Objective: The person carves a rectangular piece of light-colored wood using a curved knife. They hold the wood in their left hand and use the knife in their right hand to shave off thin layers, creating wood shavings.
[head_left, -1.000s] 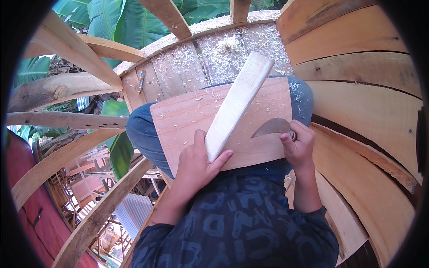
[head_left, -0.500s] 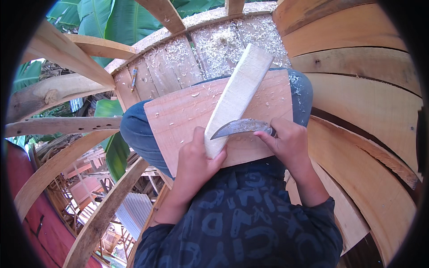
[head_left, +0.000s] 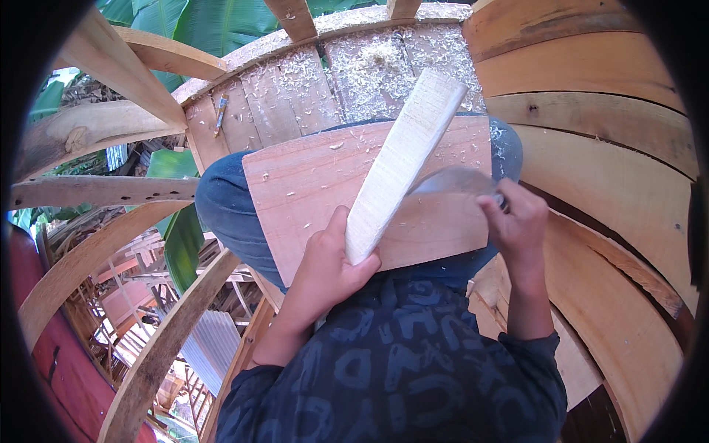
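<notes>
My left hand (head_left: 332, 258) is closed round the lower end of a pale wooden block (head_left: 402, 162), which slants up and to the right. Across my lap lies a flat reddish board (head_left: 295, 184), with a few shavings scattered on it. My right hand (head_left: 517, 218) grips the handle of a knife with a curved blade (head_left: 454, 181). Motion blurs the blade, and its tip is close to the block's right edge; I cannot tell whether they touch. My fingers hide most of the knife's handle.
Wood shavings (head_left: 377, 63) cover the plank floor (head_left: 306, 92) beyond my knees. A marker-like stick (head_left: 221, 114) lies at the left of it. Curved planks (head_left: 598, 173) rise close on my right; wooden beams (head_left: 103, 192) with gaps between them stand on the left.
My right hand has moved right and slightly up with the knife, taking the blade off the block's top face to its right side. The block has shifted slightly right.
</notes>
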A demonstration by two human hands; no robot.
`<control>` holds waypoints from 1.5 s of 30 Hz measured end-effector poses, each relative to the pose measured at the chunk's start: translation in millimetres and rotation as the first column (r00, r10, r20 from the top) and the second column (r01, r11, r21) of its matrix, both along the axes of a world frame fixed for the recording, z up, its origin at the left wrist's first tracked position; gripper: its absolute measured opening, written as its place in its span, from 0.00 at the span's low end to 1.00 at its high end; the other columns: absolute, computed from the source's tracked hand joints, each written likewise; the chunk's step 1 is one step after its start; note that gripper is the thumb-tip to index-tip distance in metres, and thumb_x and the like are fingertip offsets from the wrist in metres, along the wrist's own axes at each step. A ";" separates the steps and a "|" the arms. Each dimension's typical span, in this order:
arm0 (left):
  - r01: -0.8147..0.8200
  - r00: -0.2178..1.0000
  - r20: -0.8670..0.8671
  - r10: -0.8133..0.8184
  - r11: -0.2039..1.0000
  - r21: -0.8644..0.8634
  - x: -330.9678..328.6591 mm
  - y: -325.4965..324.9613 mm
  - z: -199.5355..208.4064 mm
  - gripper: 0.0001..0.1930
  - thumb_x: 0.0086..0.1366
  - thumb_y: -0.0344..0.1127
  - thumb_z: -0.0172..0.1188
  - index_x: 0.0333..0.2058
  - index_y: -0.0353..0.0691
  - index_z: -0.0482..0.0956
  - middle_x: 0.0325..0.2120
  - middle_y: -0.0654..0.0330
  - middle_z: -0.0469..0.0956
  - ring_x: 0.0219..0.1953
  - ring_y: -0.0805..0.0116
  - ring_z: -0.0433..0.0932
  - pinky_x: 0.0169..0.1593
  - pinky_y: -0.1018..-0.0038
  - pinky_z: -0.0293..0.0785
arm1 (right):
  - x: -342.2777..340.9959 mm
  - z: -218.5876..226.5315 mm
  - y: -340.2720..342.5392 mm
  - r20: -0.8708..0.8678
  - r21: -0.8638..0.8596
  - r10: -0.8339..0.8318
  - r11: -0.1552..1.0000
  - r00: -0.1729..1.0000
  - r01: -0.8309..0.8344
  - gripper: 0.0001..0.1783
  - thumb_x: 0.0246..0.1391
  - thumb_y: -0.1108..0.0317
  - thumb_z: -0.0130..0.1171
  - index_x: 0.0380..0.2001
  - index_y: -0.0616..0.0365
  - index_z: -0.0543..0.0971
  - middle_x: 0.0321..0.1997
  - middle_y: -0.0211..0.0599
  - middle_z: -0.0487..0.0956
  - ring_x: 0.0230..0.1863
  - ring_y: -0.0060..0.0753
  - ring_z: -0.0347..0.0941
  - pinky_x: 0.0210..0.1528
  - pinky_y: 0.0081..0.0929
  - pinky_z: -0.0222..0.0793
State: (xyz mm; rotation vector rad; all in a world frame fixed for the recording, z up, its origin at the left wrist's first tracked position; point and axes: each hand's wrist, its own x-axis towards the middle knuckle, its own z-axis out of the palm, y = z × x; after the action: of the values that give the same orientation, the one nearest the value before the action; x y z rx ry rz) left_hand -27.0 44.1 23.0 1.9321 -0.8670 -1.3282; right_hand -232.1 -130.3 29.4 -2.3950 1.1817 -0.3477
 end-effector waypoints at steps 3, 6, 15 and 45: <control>-0.001 0.998 -0.056 0.000 1.000 -0.023 -1.2 0.0 -0.7 0.21 0.50 0.29 0.58 0.43 0.30 0.68 0.26 0.53 0.75 0.29 0.69 0.75 0.35 0.74 0.70 | 17.1 -10.2 31.6 0.002 0.082 0.170 0.982 0.985 -0.170 0.30 0.44 0.41 0.64 0.13 0.57 0.69 0.12 0.37 0.68 0.13 0.40 0.68 0.17 0.32 0.62; 0.006 0.999 -0.045 -0.008 0.998 -0.056 -2.0 5.8 -5.2 0.21 0.50 0.29 0.58 0.44 0.30 0.68 0.26 0.53 0.75 0.29 0.69 0.75 0.34 0.74 0.70 | 20.3 -15.2 28.7 -0.021 -0.007 0.193 0.981 0.981 -0.193 0.31 0.43 0.39 0.64 0.12 0.56 0.68 0.12 0.37 0.68 0.13 0.40 0.68 0.16 0.31 0.62; -0.011 1.000 -0.015 0.010 0.999 -0.045 -4.5 1.4 -3.8 0.22 0.49 0.32 0.61 0.41 0.30 0.66 0.26 0.37 0.77 0.32 0.39 0.79 0.35 0.60 0.74 | 12.2 -19.3 -11.3 -0.091 -0.233 0.024 0.972 0.996 -0.044 0.32 0.44 0.39 0.63 0.12 0.57 0.67 0.11 0.38 0.65 0.13 0.41 0.67 0.16 0.32 0.60; 0.001 0.997 0.079 0.005 0.997 -0.071 -17.0 1.9 -2.1 0.20 0.52 0.35 0.65 0.39 0.33 0.66 0.25 0.39 0.78 0.32 0.41 0.80 0.33 0.61 0.76 | 12.0 7.0 -9.1 -0.074 -0.051 0.084 0.995 0.994 -0.088 0.31 0.48 0.40 0.61 0.13 0.57 0.70 0.12 0.38 0.67 0.15 0.41 0.68 0.18 0.33 0.62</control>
State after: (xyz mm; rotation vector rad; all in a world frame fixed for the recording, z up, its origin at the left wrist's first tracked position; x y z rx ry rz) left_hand -44.1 46.0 20.9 1.9405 -0.9375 -1.2104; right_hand -220.0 -139.4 36.4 -2.5155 1.1083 -0.2714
